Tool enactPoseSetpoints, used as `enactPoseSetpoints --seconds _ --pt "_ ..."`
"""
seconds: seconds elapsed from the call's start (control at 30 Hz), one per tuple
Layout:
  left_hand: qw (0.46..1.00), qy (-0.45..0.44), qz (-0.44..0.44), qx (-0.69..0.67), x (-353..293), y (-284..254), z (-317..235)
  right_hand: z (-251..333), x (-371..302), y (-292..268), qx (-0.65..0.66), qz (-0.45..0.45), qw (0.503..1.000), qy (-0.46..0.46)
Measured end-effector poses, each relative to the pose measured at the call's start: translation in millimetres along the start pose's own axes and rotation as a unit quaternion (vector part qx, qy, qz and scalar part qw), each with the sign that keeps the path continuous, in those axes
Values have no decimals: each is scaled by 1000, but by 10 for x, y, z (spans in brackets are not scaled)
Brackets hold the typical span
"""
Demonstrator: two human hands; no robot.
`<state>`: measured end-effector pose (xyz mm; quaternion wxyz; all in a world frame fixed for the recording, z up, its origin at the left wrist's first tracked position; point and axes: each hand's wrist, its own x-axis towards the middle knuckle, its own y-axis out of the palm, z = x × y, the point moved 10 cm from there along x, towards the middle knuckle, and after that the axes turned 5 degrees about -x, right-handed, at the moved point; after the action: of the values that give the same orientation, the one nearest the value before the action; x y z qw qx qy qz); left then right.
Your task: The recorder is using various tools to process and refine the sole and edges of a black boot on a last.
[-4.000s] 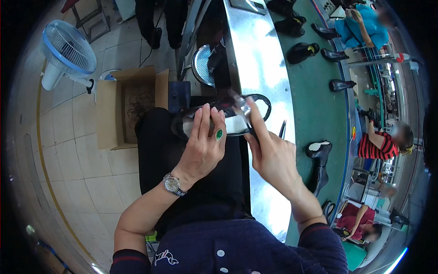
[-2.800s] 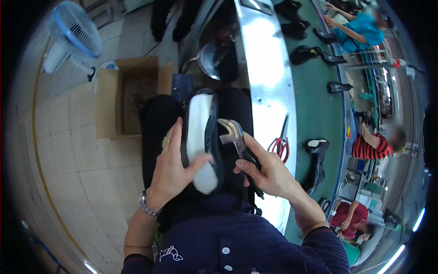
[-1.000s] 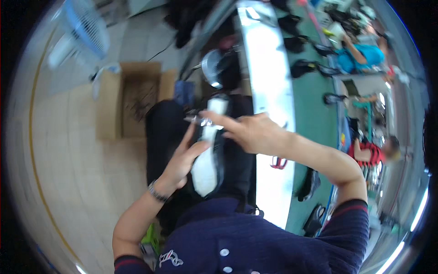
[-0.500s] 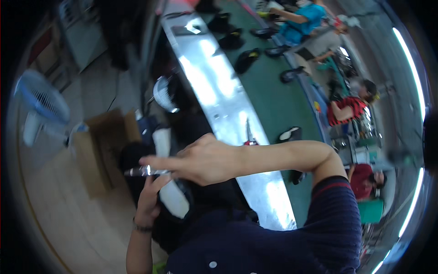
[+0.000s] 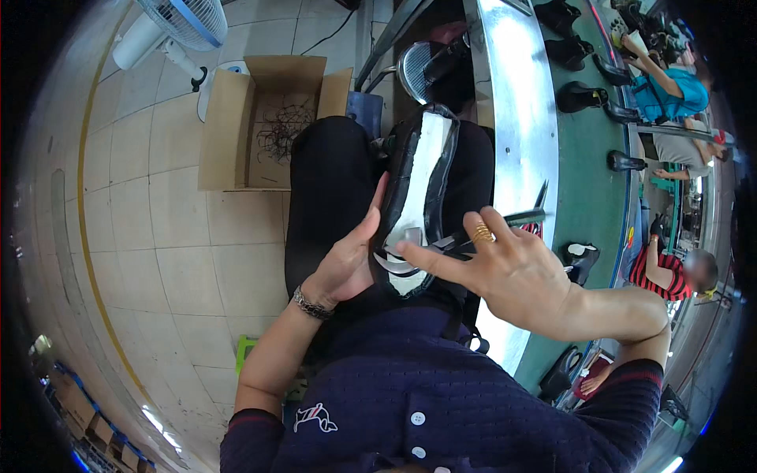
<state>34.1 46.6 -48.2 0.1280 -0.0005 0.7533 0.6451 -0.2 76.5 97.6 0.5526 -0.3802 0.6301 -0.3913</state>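
An upturned shoe [image 5: 417, 186] rests on my lap, its black upper pulled around a white underside. My left hand [image 5: 348, 260] grips it along its left side near the heel end, with several fingers hidden beneath. My right hand [image 5: 505, 268] is closed round a slim dark tool [image 5: 453, 240] with a green end sticking out on the right. The index finger reaches onto the white underside near the heel. A bright metal piece shows by that fingertip; whether it belongs to the tool I cannot tell.
An open cardboard box [image 5: 225, 142] with thin dark scraps stands on the tiled floor at left, below a fan [image 5: 185, 24]. To my right runs a metal bench edge [image 5: 516, 102], with a pointed tool [image 5: 542, 197] lying there. Beyond it, shoes [image 5: 582, 96] sit on a green belt [image 5: 591, 197]; people work across.
The view has swung, so the lap and shoe appear nearer the middle. My right hand has drawn back toward the heel end; my left hand now lies along the shoe's side.
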Motion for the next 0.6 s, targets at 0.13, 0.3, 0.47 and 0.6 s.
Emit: enactPoseSetpoints --seconds 0.13,0.3,0.47,0.6 --pt "999 -6 -5 34 -3 84 -60 -102 25 123 30 -25 999 -7" --pt "994 29 -51 92 37 154 -100 -288 4 81 65 -88 994 -15" --pt "973 75 -76 203 -20 27 -149 -285 59 -142 129 54 990 -29" --pt "976 24 -120 183 -11 -152 -57 -305 178 -112 130 -46 990 2"
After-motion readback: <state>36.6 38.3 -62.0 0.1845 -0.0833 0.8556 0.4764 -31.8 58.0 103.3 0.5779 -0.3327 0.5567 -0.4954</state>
